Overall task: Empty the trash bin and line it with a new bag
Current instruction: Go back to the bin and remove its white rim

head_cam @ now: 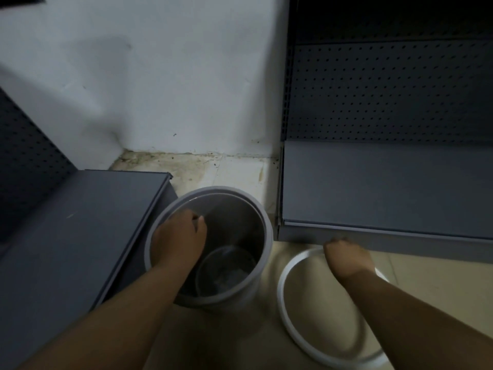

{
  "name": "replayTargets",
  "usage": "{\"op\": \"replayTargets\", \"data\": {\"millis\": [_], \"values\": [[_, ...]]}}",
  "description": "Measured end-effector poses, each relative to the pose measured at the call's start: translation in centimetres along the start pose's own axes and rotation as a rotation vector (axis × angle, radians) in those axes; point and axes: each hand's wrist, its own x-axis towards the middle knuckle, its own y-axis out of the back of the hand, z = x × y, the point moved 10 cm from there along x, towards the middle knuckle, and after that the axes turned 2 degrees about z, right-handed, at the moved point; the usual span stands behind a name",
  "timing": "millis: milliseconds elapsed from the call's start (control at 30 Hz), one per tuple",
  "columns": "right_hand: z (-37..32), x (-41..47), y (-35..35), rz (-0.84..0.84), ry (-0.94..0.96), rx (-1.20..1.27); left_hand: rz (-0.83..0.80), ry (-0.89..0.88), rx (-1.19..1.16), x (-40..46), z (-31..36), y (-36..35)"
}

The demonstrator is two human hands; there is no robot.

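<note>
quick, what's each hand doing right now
Left hand: closed on the trash bin rim.
Right hand: closed on the white ring.

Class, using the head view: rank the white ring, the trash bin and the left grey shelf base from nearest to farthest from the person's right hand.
From the right hand:
1. White ring: on the floor, under that hand.
2. Trash bin: to its left, left hand at its rim.
3. Left grey shelf base: beyond the bin, far left.
</note>
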Motion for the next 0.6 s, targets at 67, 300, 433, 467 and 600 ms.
{"op": "replayTargets", "data": {"millis": [67, 300, 433, 467, 600], "values": [[0.0, 0.0, -0.4, -0.025, -0.011, -0.007, -0.014, -0.005, -0.003, 0.1, -0.2, -0.2], [-1.7, -0.2, 2.5, 0.034, 0.018, -0.11, 0.016, -0.023, 0.049, 1.1, 0.0, 2.2], [-3.1, -2.2, 9.3, 0.075, 0.041, -0.08, -0.017, -0.006, 0.086, 1.4, 1.5, 7.5], [-3.4, -2.9, 11.3, 0.072, 0.054, -0.076, -0.027, -0.006, 0.084, 1.3, 2.2, 9.2], [-4.8, -6.1, 21.6, 0.073, 0.102, -0.041, -0.045, 0.006, 0.077, 1.1, 5.6, 17.8]]}}
